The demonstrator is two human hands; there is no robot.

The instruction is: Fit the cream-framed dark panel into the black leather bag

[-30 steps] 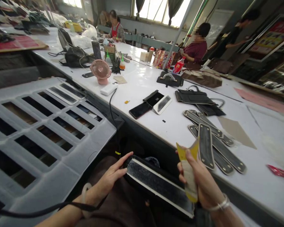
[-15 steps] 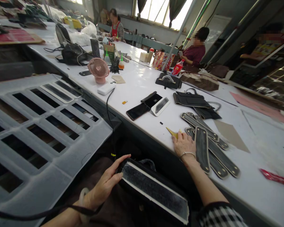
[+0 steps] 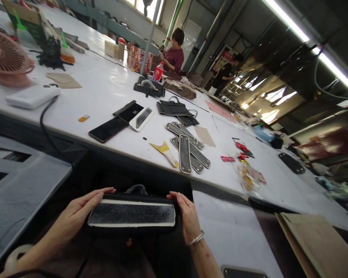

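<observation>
A black handbag [image 3: 133, 214] lies across my lap, a dark grey panel with ragged white strips along its edges facing up. Its small curved handle [image 3: 136, 189] points toward the table. My left hand [image 3: 85, 204] grips the bag's left end, thumb along the panel's corner. At the opposite end my right hand [image 3: 185, 212] is closed round the side, its fingertips at the top corner. A yellow, pointed flat tool [image 3: 164, 151] lies on the table beyond, beside a fanned pile of dark grey straps [image 3: 185, 153] with pale edges and metal studs.
On the white table [image 3: 116, 154] are a phone [image 3: 108, 127], a white-edged panel [image 3: 142, 119], black bag pieces [image 3: 174, 108] and a pink fan [image 3: 8, 58]. A grey plastic crate [image 3: 31, 193] stands at left, brown board [image 3: 319, 239] at right. People work farther back.
My right hand has left the yellow tool on the table and come back to the bag's right end. The bag now sits more level, and the view has swung right.
</observation>
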